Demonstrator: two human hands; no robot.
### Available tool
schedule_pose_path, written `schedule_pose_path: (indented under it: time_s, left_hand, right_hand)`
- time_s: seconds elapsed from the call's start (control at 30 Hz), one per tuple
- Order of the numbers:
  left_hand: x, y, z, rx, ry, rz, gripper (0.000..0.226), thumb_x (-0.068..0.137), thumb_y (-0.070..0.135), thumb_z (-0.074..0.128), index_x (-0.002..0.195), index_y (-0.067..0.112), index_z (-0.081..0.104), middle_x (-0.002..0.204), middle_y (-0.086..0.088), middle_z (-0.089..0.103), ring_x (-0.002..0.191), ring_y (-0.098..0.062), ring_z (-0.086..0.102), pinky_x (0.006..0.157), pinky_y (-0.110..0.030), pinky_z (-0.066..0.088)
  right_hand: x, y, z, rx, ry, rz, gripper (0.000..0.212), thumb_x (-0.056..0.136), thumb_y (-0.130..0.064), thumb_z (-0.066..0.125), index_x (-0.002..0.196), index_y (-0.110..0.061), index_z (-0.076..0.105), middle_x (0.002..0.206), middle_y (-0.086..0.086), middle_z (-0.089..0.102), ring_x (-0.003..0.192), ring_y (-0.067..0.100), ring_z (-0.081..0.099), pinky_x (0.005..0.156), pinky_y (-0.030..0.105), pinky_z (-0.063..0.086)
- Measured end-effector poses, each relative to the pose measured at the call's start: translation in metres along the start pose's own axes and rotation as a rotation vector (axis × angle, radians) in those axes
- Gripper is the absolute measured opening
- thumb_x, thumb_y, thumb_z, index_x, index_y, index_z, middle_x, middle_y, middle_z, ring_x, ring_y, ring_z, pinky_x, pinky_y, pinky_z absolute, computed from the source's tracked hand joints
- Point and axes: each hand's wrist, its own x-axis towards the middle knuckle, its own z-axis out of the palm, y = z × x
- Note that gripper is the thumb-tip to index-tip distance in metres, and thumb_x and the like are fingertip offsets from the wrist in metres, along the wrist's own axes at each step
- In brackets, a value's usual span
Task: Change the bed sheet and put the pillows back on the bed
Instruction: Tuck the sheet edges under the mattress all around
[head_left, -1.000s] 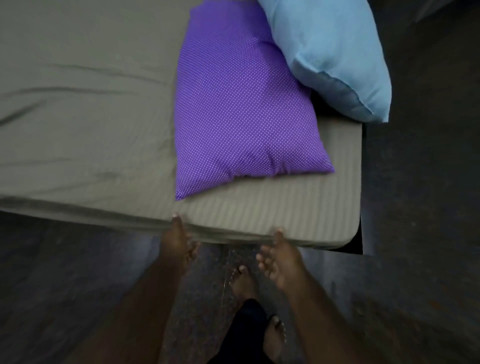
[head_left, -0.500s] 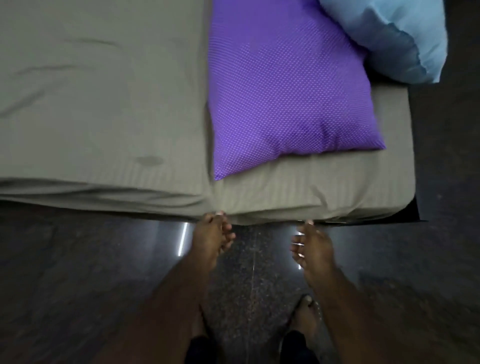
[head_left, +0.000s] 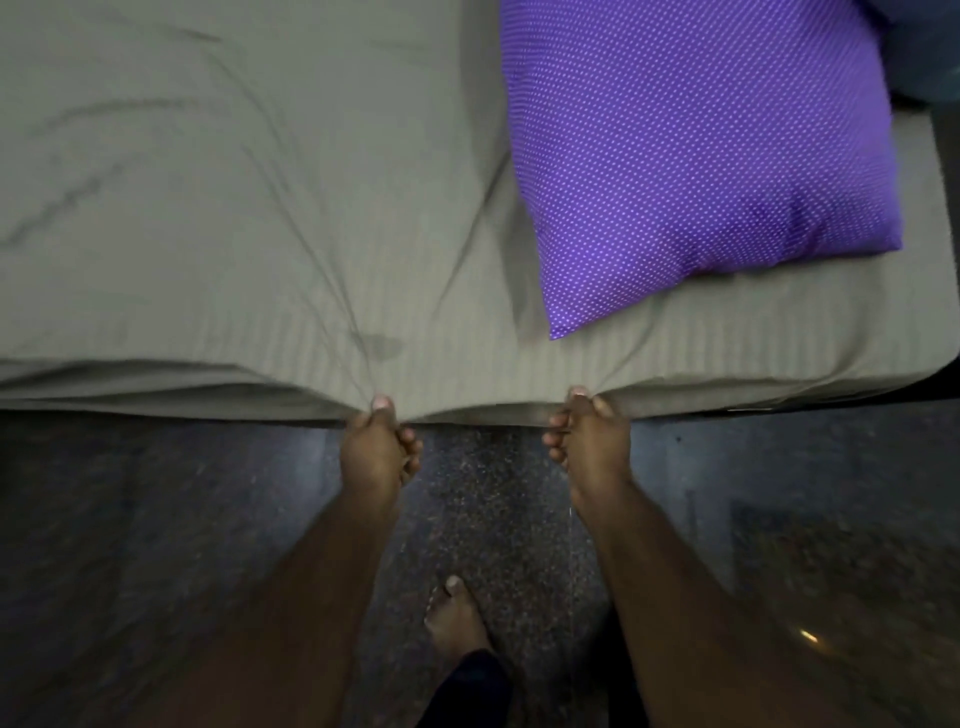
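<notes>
A grey bed sheet (head_left: 260, 208) covers the mattress and fills the upper part of the view, its near edge hanging over the side above a dark speckled floor (head_left: 493, 493). Creases fan out across the sheet from the spot on that edge where it is being pulled. On the sheet, toward its right end, lies a purple pillow with white dots (head_left: 701, 156), one corner pointing at the near edge. Just past that pillow, at the top right corner, a sliver of a blue pillow (head_left: 924, 52) shows. The left hand (head_left: 376, 447) pinches the sheet's near edge, fingers curled round a fold. The right hand (head_left: 589, 436) grips the same edge nearer the purple pillow. Below the hands, a bare foot (head_left: 457, 618) stands on the floor.
</notes>
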Motion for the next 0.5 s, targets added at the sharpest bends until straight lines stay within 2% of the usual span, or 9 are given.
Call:
schedule_pose_path:
  time_s: [0.07, 0.17, 0.23, 0.3, 0.37, 0.5]
  left_hand:
    - [-0.006, -0.005, -0.007, 0.012, -0.027, 0.017, 0.029, 0.105, 0.042, 0.045, 0.087, 0.019, 0.050, 0.064, -0.001, 0.052, 0.046, -0.011, 0.053, 0.048, -0.020, 0.040]
    - [0.003, 0.014, -0.012, 0.023, -0.051, -0.019, 0.035, 0.103, 0.051, 0.043, 0.090, 0.021, 0.053, 0.074, -0.001, 0.056, 0.055, -0.014, 0.055, 0.047, -0.018, 0.042]
    - [0.017, 0.033, -0.021, -0.033, 0.003, -0.041, 0.045, 0.097, 0.065, 0.043, 0.082, 0.024, 0.053, 0.074, 0.002, 0.053, 0.056, -0.013, 0.052, 0.045, -0.017, 0.042]
    - [0.033, 0.054, -0.031, -0.091, 0.052, -0.058, 0.051, 0.093, 0.072, 0.040, 0.085, 0.024, 0.056, 0.076, 0.002, 0.053, 0.058, -0.014, 0.052, 0.049, -0.019, 0.042]
    - [0.048, 0.071, -0.037, -0.092, 0.068, -0.059, 0.053, 0.098, 0.067, 0.036, 0.098, 0.019, 0.058, 0.077, -0.001, 0.056, 0.057, -0.015, 0.055, 0.050, -0.020, 0.043]
    - [0.064, 0.067, -0.060, -0.075, 0.242, 0.029, 0.035, 0.105, 0.046, 0.039, 0.088, 0.018, 0.050, 0.063, -0.001, 0.048, 0.040, -0.009, 0.052, 0.040, -0.014, 0.033]
  right_hand:
    - [-0.007, 0.007, 0.006, -0.008, 0.013, 0.035, 0.025, 0.104, -0.023, 0.047, 0.081, -0.019, 0.056, 0.057, 0.001, 0.056, 0.036, 0.010, 0.046, 0.038, 0.017, 0.031]
    - [-0.021, 0.013, 0.027, -0.123, -0.136, 0.102, 0.024, 0.104, -0.029, 0.049, 0.086, -0.016, 0.058, 0.060, 0.003, 0.058, 0.038, 0.011, 0.048, 0.039, 0.017, 0.032]
    - [-0.029, 0.009, 0.044, -0.150, -0.217, 0.116, 0.028, 0.103, -0.039, 0.049, 0.092, -0.015, 0.059, 0.067, 0.004, 0.061, 0.044, 0.013, 0.051, 0.043, 0.020, 0.035]
    - [-0.031, 0.000, 0.062, -0.128, -0.235, 0.146, 0.034, 0.102, -0.047, 0.047, 0.098, -0.015, 0.061, 0.073, 0.003, 0.063, 0.049, 0.014, 0.054, 0.047, 0.022, 0.038]
    - [-0.028, -0.007, 0.077, -0.115, -0.225, 0.170, 0.038, 0.102, -0.049, 0.046, 0.099, -0.014, 0.062, 0.075, 0.003, 0.064, 0.050, 0.013, 0.055, 0.048, 0.023, 0.040]
    - [-0.028, 0.003, 0.095, -0.105, -0.185, 0.116, 0.035, 0.105, -0.039, 0.046, 0.087, -0.013, 0.061, 0.068, 0.001, 0.061, 0.045, 0.009, 0.051, 0.044, 0.021, 0.037]
